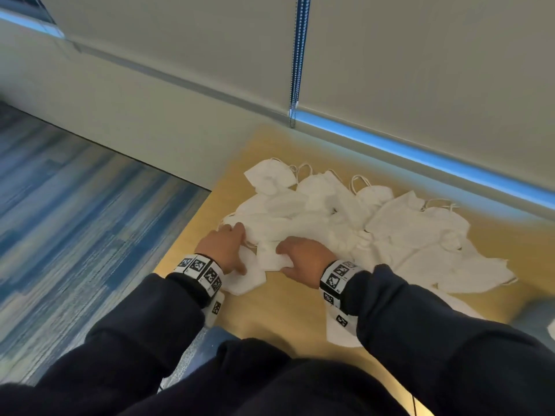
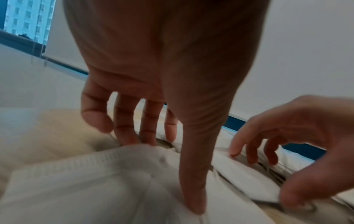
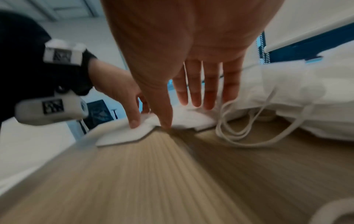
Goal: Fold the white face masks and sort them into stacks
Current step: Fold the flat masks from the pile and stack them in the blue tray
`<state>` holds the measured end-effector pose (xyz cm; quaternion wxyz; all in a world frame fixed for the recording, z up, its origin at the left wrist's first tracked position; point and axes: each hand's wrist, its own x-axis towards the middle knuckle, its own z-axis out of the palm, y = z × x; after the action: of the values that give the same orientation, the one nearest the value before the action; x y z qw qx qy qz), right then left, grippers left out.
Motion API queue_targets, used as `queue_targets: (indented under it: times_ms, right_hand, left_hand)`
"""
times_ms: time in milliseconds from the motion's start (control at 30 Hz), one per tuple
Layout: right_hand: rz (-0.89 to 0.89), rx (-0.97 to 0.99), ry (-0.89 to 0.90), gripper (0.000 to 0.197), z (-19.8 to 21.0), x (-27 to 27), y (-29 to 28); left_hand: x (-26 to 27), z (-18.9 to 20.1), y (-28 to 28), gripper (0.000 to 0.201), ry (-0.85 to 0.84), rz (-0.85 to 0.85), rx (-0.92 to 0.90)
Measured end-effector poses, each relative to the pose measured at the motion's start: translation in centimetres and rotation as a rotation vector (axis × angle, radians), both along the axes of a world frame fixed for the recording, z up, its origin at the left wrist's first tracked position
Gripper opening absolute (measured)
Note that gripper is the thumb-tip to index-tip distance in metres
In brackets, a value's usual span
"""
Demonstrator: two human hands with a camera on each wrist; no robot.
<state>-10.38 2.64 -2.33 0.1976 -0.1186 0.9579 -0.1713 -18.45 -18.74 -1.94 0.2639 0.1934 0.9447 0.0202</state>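
Note:
A loose pile of white face masks (image 1: 375, 226) covers the back of the wooden table (image 1: 288, 313). My left hand (image 1: 231, 250) lies at the pile's near left edge. Its straight fingers and thumb press on a flat folded mask (image 1: 249, 280), seen close in the left wrist view (image 2: 86, 181). My right hand (image 1: 289, 259) is just to its right, fingertips resting on a smaller folded mask (image 1: 270, 259) with the thumb at its near edge. In the right wrist view the right hand (image 3: 180, 113) has straight fingers over that mask (image 3: 191, 121). White ear loops (image 3: 239, 133) trail from the pile (image 3: 296, 98).
Another flat white mask (image 1: 339, 337) lies under my right forearm near the front edge. The table's left edge drops to blue striped carpet (image 1: 75, 220). A wall, a window blind and its bead chain (image 1: 297, 70) stand right behind the pile.

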Motion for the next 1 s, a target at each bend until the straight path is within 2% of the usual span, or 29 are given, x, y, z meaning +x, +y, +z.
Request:
queue_targets:
  times_ms: [100, 233, 300, 367, 433, 500, 567, 633, 733, 800, 867, 933, 1000]
  right_hand:
    - [0.089, 0.225, 0.112, 0.058, -1.0, -0.9, -0.6]
    - [0.095, 0.268, 0.243, 0.032, -1.0, -0.6, -0.7]
    - [0.039, 0.249, 0.242, 0.026, 0.0, -0.2, -0.1]
    - [-0.170, 0.080, 0.212, 0.022, 1.9, 0.3, 0.7]
    - [-0.461, -0.198, 0.175, 0.014, 4.1, 0.9, 2.0]
    - [-0.730, -0.484, 0.184, 0.019, 6.5, 1.5, 3.5]
    - [-0.963, -0.787, 0.132, 0.022, 8.4, 2.3, 4.8]
    - [-1.129, -1.031, 0.042, 0.010, 9.3, 3.1, 5.8]
    - [-1.291, -1.285, -0.125, 0.006, 9.2, 4.6, 6.0]
    - [-1.372, -1.370, -0.209, 0.003, 8.5, 5.5, 5.3]
    - [-1.406, -1.432, -0.257, 0.018, 7.6, 6.2, 4.5]
    - [-1.390, -1.501, -0.276, 0.034, 7.0, 6.5, 3.6]
    - [-1.367, -1.585, -0.269, 0.039, 7.0, 6.6, 3.0]
  left_hand:
    - [-0.3, 0.0, -0.5, 0.060, -0.067, -0.001, 0.048]
    - [-1.2, 1.2, -1.9, 0.021, -0.181, -0.077, 0.153]
    - [-2.0, 2.7, -3.0, 0.018, -0.199, -0.077, 0.239]
    - [-2.9, 4.8, -4.0, 0.016, -0.233, -0.040, 0.367]
    - [-3.5, 6.7, -4.6, 0.013, -0.282, 0.027, 0.524]
    - [-3.8, 8.0, -4.7, 0.011, -0.337, 0.126, 0.704]
    - [-3.8, 8.6, -4.1, 0.024, -0.416, 0.262, 0.905]
    - [-3.5, 8.6, -2.9, 0.040, -0.480, 0.398, 1.065]
    - [-2.5, 7.9, -0.1, 0.059, -0.520, 0.591, 1.248]
    - [-1.7, 7.6, 2.0, 0.072, -0.553, 0.692, 1.332]
    - [-0.9, 7.6, 4.0, 0.077, -0.555, 0.744, 1.378]
    - [0.0, 7.2, 5.9, 0.080, -0.570, 0.692, 1.346]
    - [1.0, 6.4, 7.5, 0.085, -0.557, 0.477, 1.209]
